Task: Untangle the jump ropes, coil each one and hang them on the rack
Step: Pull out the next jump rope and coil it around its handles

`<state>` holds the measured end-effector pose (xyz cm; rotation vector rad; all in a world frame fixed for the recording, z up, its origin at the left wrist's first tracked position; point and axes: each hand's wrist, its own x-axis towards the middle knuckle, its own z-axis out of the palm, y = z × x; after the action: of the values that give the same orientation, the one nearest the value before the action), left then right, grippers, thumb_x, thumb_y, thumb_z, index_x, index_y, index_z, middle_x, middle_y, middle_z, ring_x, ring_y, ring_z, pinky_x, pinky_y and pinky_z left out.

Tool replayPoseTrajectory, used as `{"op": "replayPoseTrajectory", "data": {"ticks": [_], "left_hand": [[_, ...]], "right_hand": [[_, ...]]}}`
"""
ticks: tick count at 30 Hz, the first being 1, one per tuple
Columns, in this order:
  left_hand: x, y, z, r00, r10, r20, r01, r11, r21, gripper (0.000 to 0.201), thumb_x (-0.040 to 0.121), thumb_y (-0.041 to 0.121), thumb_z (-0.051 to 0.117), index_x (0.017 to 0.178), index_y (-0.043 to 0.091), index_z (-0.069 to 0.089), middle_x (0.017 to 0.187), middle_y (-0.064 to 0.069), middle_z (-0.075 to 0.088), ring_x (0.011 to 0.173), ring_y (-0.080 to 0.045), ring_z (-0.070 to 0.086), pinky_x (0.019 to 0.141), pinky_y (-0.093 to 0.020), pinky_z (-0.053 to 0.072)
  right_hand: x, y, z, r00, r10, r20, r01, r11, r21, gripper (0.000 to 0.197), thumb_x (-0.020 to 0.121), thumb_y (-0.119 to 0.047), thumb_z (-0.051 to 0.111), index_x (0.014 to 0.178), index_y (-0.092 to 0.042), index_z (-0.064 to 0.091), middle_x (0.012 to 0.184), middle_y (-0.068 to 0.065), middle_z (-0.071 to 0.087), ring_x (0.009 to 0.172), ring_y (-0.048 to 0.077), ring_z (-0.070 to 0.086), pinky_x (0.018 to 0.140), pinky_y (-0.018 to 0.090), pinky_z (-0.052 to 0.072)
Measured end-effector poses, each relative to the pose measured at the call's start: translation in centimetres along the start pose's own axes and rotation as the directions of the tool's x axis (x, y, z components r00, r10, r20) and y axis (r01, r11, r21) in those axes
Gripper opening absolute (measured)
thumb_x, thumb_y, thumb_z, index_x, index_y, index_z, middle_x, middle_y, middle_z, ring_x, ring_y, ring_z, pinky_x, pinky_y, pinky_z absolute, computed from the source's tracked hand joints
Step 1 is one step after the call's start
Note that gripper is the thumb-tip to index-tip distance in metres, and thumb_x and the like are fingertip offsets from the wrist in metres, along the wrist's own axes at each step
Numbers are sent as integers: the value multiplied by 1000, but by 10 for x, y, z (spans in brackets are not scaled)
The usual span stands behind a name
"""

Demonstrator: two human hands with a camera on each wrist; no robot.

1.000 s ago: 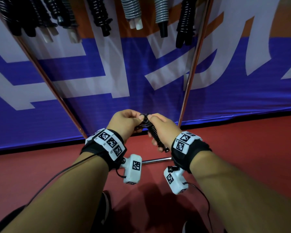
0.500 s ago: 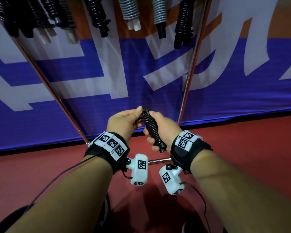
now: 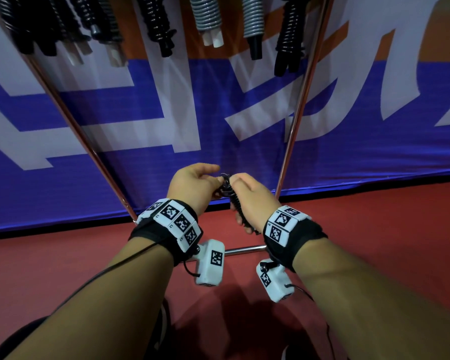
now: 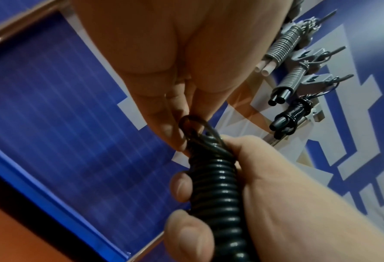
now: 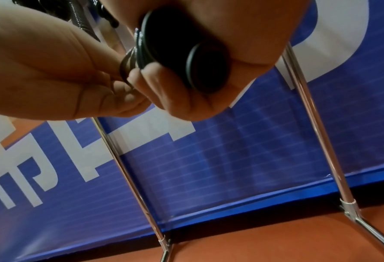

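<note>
A black jump rope [image 3: 236, 203] is wound in tight coils round its handles [image 4: 217, 195]. My right hand [image 3: 247, 198] grips this bundle upright in its fist, the handle ends [image 5: 205, 68] poking out below. My left hand [image 3: 196, 187] pinches a loose loop of the rope [image 4: 192, 125] at the top of the bundle, thumb and fingertips together. Both hands meet in front of the rack [image 3: 300, 100], below its hanging ropes. In the right wrist view the loop [image 5: 128, 65] sits between the left fingers.
Several coiled ropes, black [image 3: 157, 19] and grey [image 3: 205, 16], hang from the rack's top. Its chrome legs [image 3: 70, 118] slant down to a floor bar [image 3: 244, 250] on the red floor [image 3: 374, 229]. A blue and white banner [image 3: 166, 113] stands behind.
The hands have stayed together at the bundle. The left fingers shifted from pressing the top of the coil to pinching a loose loop there; the bundle tilted slightly in the right fist.
</note>
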<state>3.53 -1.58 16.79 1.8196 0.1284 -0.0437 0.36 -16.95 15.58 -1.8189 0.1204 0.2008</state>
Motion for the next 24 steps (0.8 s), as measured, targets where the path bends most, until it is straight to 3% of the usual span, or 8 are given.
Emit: {"op": "replayPoseTrajectory", "data": {"ticks": [6, 10, 12, 15, 19, 22, 24], "left_hand": [[4, 1, -2, 997, -32, 69, 40, 992, -119, 27, 87, 6, 76, 110, 20, 78, 95, -16, 78, 89, -29, 76, 93, -43, 61], [-2, 5, 4, 990, -60, 131, 106, 918, -382, 26, 91, -9, 69, 113, 4, 74, 96, -16, 77, 91, -27, 73, 94, -39, 59], [-3, 7, 3, 984, -45, 174, 115, 902, -415, 27, 90, -12, 68, 112, 2, 75, 94, -14, 76, 91, -26, 73, 96, -38, 60], [-2, 11, -5, 970, -11, 243, 98, 932, -350, 30, 87, -13, 72, 111, 4, 77, 88, -16, 68, 87, -27, 71, 90, -34, 63], [0, 14, -17, 942, 3, 336, 51, 987, -154, 25, 86, -10, 76, 108, 2, 77, 78, -11, 63, 76, -23, 69, 79, -30, 63], [-1, 15, -19, 938, -24, 345, 67, 991, -112, 19, 88, -8, 75, 106, -4, 72, 86, -16, 70, 79, -24, 72, 78, -33, 65], [-5, 14, -15, 944, -44, 327, 87, 989, -118, 10, 91, -3, 75, 99, 3, 73, 95, -16, 75, 81, -21, 73, 72, -31, 65]], "right_hand": [[-1, -4, -1, 999, 13, 32, -15, 999, 52, 25, 107, -52, 43, 104, -42, 66, 79, 7, 67, 56, 27, 59, 47, 34, 45], [-1, -10, -2, 999, 45, 29, -49, 989, 137, 29, 110, -48, 40, 113, -35, 65, 74, 6, 66, 56, 28, 57, 47, 32, 43], [-1, -12, -4, 995, 89, 49, -98, 971, 217, 31, 110, -49, 42, 114, -30, 67, 75, 8, 67, 54, 26, 54, 49, 30, 41], [-2, -12, -9, 983, 157, 90, -176, 947, 268, 38, 108, -49, 45, 111, -20, 69, 78, 13, 67, 50, 25, 51, 50, 28, 39], [-3, -6, -13, 952, 248, 180, -287, 927, 240, 54, 103, -53, 47, 92, -4, 66, 84, 18, 64, 49, 25, 48, 50, 28, 38], [-2, -3, -14, 929, 284, 237, -339, 909, 244, 55, 103, -54, 47, 90, -4, 65, 83, 17, 63, 49, 24, 48, 51, 28, 38], [-3, -3, -14, 921, 294, 255, -359, 895, 265, 53, 105, -53, 45, 95, -5, 63, 79, 15, 62, 49, 23, 47, 50, 26, 38]]}}
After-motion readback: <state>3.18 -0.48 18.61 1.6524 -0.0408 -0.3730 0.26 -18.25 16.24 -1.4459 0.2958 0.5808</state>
